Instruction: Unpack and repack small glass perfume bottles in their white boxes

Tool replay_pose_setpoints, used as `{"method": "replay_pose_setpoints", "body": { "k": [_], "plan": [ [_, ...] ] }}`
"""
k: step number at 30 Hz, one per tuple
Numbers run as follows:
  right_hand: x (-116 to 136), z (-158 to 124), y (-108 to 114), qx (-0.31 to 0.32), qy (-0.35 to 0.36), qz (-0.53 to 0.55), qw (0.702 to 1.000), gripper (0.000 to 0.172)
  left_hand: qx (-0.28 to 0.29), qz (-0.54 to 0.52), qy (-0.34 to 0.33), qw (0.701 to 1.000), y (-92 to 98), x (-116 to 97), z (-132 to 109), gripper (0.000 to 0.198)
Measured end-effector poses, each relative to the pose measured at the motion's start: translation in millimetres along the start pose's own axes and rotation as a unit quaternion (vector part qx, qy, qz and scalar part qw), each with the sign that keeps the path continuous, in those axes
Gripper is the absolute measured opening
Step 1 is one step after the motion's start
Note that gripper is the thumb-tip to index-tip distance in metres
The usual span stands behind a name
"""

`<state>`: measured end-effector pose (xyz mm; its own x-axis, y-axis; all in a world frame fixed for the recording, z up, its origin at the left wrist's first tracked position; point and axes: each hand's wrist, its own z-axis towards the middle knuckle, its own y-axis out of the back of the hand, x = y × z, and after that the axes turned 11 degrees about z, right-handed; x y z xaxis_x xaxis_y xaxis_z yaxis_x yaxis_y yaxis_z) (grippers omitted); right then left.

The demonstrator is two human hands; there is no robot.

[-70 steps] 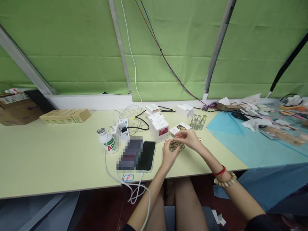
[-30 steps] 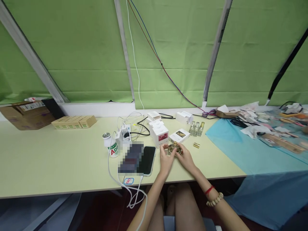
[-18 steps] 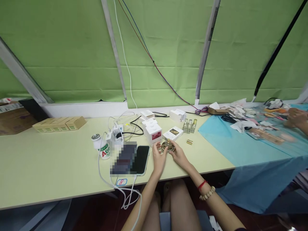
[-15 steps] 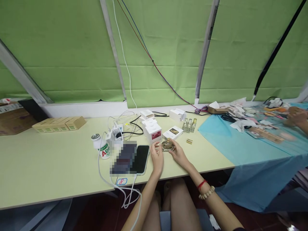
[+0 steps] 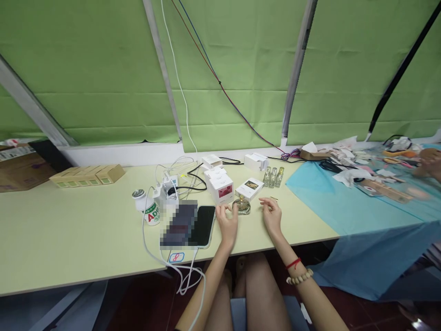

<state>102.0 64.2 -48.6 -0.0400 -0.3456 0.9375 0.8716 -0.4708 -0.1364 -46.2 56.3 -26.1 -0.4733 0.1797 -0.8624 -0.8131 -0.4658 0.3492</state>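
A round, flat glass perfume bottle [image 5: 244, 208] with a gold neck stands at the table's front. My left hand [image 5: 228, 226] rests just left of it, fingers loosely curled and apart, the thumb at the bottle's side; whether they touch, I cannot tell. To the bottle's right, my right hand [image 5: 272, 218] is off the bottle with its fingers stretched out. Right behind those fingers lies a small gold cap [image 5: 274, 199], mostly hidden. A white box with a dark picture [image 5: 249, 187] lies behind the bottle. Several white boxes [image 5: 220, 185] stand behind my left hand.
Three slim glass vials [image 5: 273, 177] stand at the back. Left lie a phone [image 5: 204, 226], a white jar [image 5: 150, 214], chargers with cables [image 5: 168, 186] and a row of tan boxes [image 5: 87, 176]. On the right, a blue sheet [image 5: 317, 197] bears clutter; another person's hand [image 5: 429, 163] is there.
My right hand has let go of the perfume bottle and moved right to the gold cap. My left hand has stayed beside the bottle. The view has shifted slightly.
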Motion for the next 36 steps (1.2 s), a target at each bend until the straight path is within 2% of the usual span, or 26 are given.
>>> {"method": "replay_pose_setpoints", "body": {
  "k": [1, 2, 4, 6, 16, 18, 20, 22, 24, 28, 30, 32, 34, 36],
  "plan": [
    [-0.1, -0.5, -0.9, -0.001, -0.006, 0.003, 1.0, 0.036, 0.006, 0.009, -0.003, 1.0, -2.8, 0.8, 0.4, 0.033],
    [0.0, -0.8, -1.6, -0.005, -0.015, 0.005, 1.0, 0.037, 0.025, 0.009, -0.002, 1.0, -5.6, 1.7, 0.9, 0.043],
    [-0.1, -0.9, -2.0, -0.014, -0.03, 0.004, 0.999, 0.04, 0.088, -0.016, 0.014, 0.996, -10.0, 4.0, 2.4, 0.06],
    [-0.6, -0.7, -1.4, -0.021, -0.039, -0.001, 0.999, 0.04, 0.129, -0.035, 0.033, 0.991, -12.2, 6.5, 4.2, 0.06],
    [-3.0, 0.0, -1.0, -0.004, -0.058, -0.022, 0.998, 0.039, 0.135, -0.038, 0.024, 0.99, -10.6, 10.7, 4.3, 0.055],
    [-1.4, 0.0, -0.2, -0.006, -0.059, -0.03, 0.998, 0.04, 0.127, -0.017, 0.008, 0.992, -8.9, 8.5, 1.9, 0.062],
    [0.5, -0.1, 0.3, -0.014, -0.064, -0.026, 0.997, 0.042, 0.085, -0.002, 0.001, 0.996, -5.6, 5.8, -0.5, 0.063],
    [2.1, -0.4, -0.7, -0.022, -0.076, -0.008, 0.997, 0.046, 0.025, -0.009, -0.003, 1.0, -1.2, 3.2, -2.1, 0.046],
    [3.8, -1.7, -3.5, -0.026, -0.087, 0.012, 0.996, 0.048, -0.01, -0.022, -0.015, 1.0, 2.9, 1.4, -2.9, 0.027],
    [13.2, -8.3, 3.1, -0.033, -0.075, 0.054, 0.995, 0.048, -0.01, 0.014, -0.077, 0.997, 6.5, 1.4, -5.0, 0.027],
    [22.5, -12.2, 27.1, -0.043, -0.048, 0.055, 0.996, 0.046, -0.011, 0.048, -0.148, 0.988, 6.7, 2.4, -7.3, 0.025],
    [33.4, -15.0, 70.9, -0.078, 0.001, 0.009, 0.997, 0.045, -0.007, 0.083, -0.263, 0.961, 7.0, 2.6, -10.2, 0.027],
    [42.5, -16.7, 130.6, -0.143, 0.065, -0.051, 0.986, 0.039, 0.024, 0.119, -0.396, 0.91, 7.2, 0.5, -13.3, 0.03],
    [45.3, -19.1, 197.1, -0.203, 0.1, -0.1, 0.969, 0.035, 0.089, 0.143, -0.509, 0.844, 5.7, -5.2, -16.4, 0.028]
  ]
}}
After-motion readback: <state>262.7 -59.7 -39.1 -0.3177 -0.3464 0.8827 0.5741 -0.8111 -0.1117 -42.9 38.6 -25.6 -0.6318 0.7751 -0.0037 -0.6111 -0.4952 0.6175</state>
